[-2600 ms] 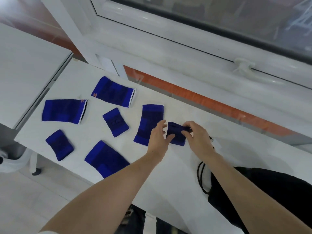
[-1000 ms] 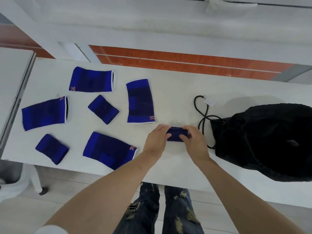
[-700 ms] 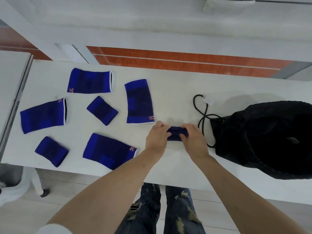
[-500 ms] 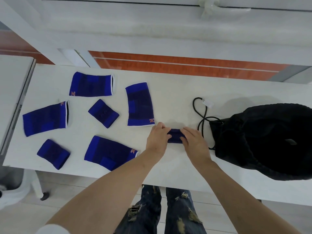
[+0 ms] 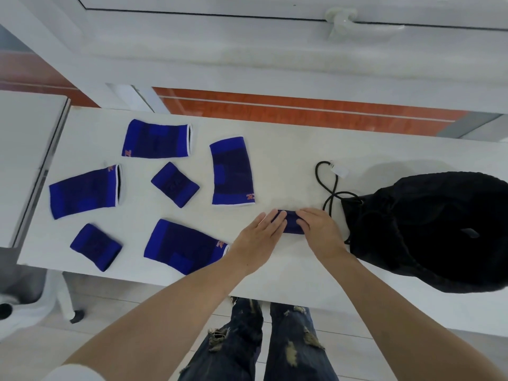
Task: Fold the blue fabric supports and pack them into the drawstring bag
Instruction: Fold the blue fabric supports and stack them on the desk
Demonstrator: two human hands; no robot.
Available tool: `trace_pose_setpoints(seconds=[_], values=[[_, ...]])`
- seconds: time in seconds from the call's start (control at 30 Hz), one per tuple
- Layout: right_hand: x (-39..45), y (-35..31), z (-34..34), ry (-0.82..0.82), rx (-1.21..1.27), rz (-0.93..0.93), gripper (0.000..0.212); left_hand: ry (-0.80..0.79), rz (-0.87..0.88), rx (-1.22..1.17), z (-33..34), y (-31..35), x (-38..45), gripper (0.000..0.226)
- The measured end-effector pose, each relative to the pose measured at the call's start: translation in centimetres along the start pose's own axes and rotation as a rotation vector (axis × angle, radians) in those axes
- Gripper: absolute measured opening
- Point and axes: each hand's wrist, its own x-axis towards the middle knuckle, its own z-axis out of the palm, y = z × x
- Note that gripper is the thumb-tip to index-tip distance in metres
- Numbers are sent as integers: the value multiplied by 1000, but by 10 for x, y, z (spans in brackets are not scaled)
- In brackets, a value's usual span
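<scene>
I see both hands on a small folded blue support (image 5: 290, 224) lying on the white table (image 5: 288, 166); my left hand (image 5: 259, 237) lies flat with straight fingers pressing its left end; my right hand (image 5: 320, 229) covers the right end, fingers bent over the fabric, though I cannot tell whether they grip or only press; the black drawstring bag (image 5: 428, 229) sits just to the right, its cord (image 5: 325, 182) looped on the table; six more blue supports lie spread to the left, the nearest (image 5: 187, 247) beside my left wrist.
</scene>
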Motion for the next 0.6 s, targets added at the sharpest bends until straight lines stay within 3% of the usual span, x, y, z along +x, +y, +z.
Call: trace_pose_setpoints(seconds=[0.23,0.6], values=[[9,2,1,-43,-15,0,11,-14,-55,-30,17,4,4,66],[6,3,-1,-122,-37,42,17,-60,-103,-42,0,8,4,66]])
